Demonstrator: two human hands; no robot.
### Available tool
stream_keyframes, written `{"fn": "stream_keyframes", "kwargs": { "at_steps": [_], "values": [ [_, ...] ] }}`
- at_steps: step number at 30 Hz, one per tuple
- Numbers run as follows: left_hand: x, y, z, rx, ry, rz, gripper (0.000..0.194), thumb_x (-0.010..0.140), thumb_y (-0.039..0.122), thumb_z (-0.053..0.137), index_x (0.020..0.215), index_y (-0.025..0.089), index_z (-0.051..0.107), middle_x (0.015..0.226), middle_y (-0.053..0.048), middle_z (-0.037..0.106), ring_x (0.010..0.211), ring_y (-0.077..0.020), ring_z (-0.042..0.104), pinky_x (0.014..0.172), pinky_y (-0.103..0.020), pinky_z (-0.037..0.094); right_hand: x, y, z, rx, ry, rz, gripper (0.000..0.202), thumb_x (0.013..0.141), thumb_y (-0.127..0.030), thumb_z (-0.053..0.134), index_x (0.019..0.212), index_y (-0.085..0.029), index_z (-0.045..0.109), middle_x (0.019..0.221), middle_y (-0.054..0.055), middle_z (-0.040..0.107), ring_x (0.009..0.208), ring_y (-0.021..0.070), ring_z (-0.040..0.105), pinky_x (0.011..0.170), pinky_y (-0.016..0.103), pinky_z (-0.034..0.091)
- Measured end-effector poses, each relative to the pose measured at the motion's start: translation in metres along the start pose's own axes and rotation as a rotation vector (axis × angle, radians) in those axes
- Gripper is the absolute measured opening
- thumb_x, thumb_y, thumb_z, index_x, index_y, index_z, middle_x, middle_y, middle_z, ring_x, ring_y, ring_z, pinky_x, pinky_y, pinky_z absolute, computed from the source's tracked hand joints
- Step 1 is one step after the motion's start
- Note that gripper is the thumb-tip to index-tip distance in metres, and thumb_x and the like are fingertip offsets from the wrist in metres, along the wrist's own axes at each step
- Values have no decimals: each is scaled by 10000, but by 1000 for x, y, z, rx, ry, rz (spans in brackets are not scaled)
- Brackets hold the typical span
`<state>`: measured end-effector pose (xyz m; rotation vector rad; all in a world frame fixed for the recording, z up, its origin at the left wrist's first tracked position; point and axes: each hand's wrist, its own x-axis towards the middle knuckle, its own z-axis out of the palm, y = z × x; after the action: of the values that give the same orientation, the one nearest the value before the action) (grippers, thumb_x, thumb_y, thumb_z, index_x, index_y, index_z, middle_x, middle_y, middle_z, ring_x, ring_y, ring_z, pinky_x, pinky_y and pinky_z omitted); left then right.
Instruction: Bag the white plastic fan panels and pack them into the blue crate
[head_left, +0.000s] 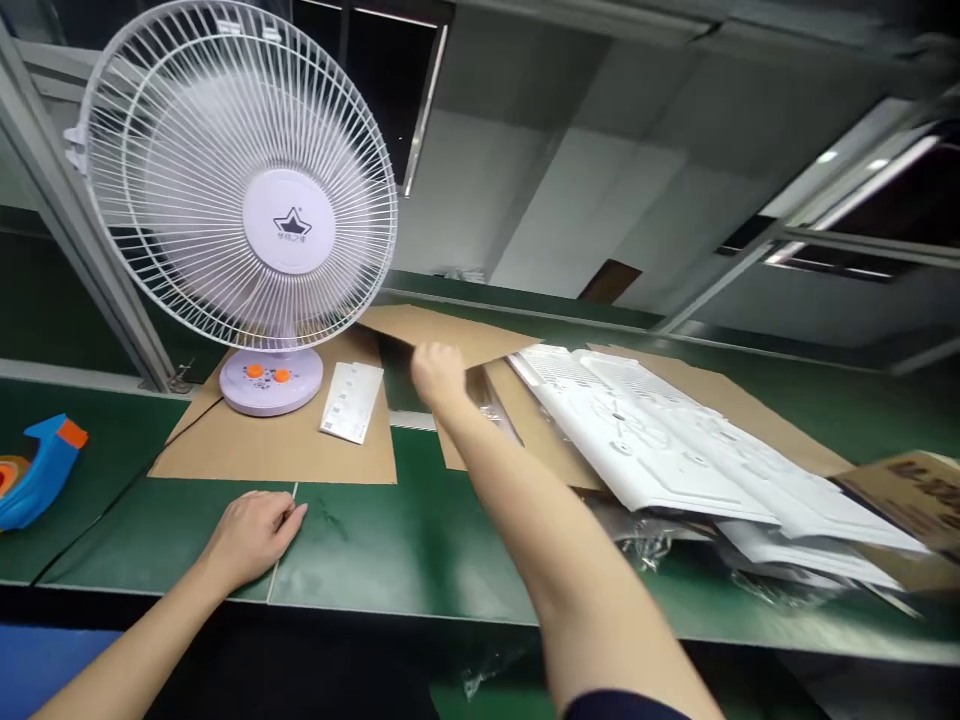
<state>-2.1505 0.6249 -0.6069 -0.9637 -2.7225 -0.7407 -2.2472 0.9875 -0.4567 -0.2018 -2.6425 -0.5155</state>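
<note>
The right hand (437, 372) stretches far across the green bench (360, 560), fingers curled around the edge of a cardboard sheet (442, 332) just right of the white fan (240, 190). The left hand (251, 535) lies flat and empty on the near bench, apparently bracing the reach. White plastic panels (675, 440) lie stacked at right.

Bare desk (390, 560) lay open near the front edge; the fan (240, 190) blocked the left rear, stacked white panels (675, 440) the right.
</note>
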Motion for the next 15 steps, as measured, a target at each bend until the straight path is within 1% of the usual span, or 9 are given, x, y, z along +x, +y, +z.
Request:
{"fn": "stream_keyframes", "kwargs": {
  "at_steps": [2, 4, 6, 8, 10, 12, 13, 14, 15],
  "values": [
    [1, -2, 1, -1, 7, -1, 494, 1109, 499, 442, 700, 223, 422, 633, 8, 568, 590, -188, 554, 616, -321, 344, 0, -25, 15, 10, 8, -2, 298, 1084, -98, 411, 1178, -68, 693, 1105, 144, 705, 996, 220, 641, 868, 381, 437],
    [1, -4, 2, -2, 10, -2, 506, 1108, 515, 433, 697, 221, 409, 626, 9, 556, 591, -189, 551, 604, -315, 329, 0, -42, 27, 38, 5, -13, 203, 1083, -143, 502, 1136, -114, 696, 1089, 85, 707, 996, 196, 650, 942, 393, 479],
    [1, -6, 3, -9, 10, -11, 515, 1107, 527, 426, 695, 219, 395, 614, 10, 540, 589, -188, 550, 597, -309, 323, -4, -49, 34, 85, 3, -38, 116, 1033, -144, 597, 1050, -152, 711, 1023, 62, 717, 963, 207, 661, 988, 426, 499],
    [1, -7, 3, -20, 10, -20, 520, 1107, 532, 425, 695, 217, 389, 608, 11, 530, 589, -186, 553, 593, -305, 323, -16, -46, 36, 140, 23, -54, 125, 1015, -149, 607, 974, -177, 722, 963, 70, 722, 919, 226, 664, 985, 439, 506],
    [1, -8, 4, -24, 4, -19, 521, 1105, 533, 430, 693, 216, 393, 613, 10, 537, 593, -186, 557, 594, -305, 321, -39, -33, 33, 195, 70, -49, 211, 1060, -212, 546, 957, -184, 728, 950, 84, 722, 898, 231, 665, 927, 413, 510],
    [2, -7, 4, -22, -7, -10, 520, 1102, 536, 431, 690, 219, 408, 619, 9, 547, 592, -189, 553, 598, -309, 320, -74, -7, 26, 247, 143, -28, 294, 1107, -308, 473, 1039, -186, 732, 1020, 90, 728, 947, 229, 675, 891, 376, 517],
    [2, -7, 3, -23, -14, -5, 520, 1101, 539, 430, 690, 220, 420, 621, 9, 553, 590, -190, 549, 601, -311, 322, -94, 10, 20, 270, 190, -13, 320, 1119, -348, 449, 1125, -186, 725, 1123, 97, 730, 1030, 228, 678, 922, 354, 519],
    [2, -6, 2, -27, -22, -3, 519, 1100, 542, 428, 692, 223, 437, 629, 8, 563, 592, -192, 550, 606, -313, 326, -115, 29, 15, 285, 248, 36, 329, 1118, -354, 440, 1205, -176, 703, 1228, 126, 714, 1124, 246, 668, 978, 359, 520],
    [2, -4, 1, -32, -33, -4, 516, 1100, 546, 426, 697, 225, 456, 640, 6, 576, 600, -195, 557, 613, -314, 332, -135, 51, 8, 295, 312, 93, 336, 1108, -370, 461, 1261, -160, 675, 1267, 154, 697, 1192, 270, 648, 1030, 375, 523]
  ]
}}
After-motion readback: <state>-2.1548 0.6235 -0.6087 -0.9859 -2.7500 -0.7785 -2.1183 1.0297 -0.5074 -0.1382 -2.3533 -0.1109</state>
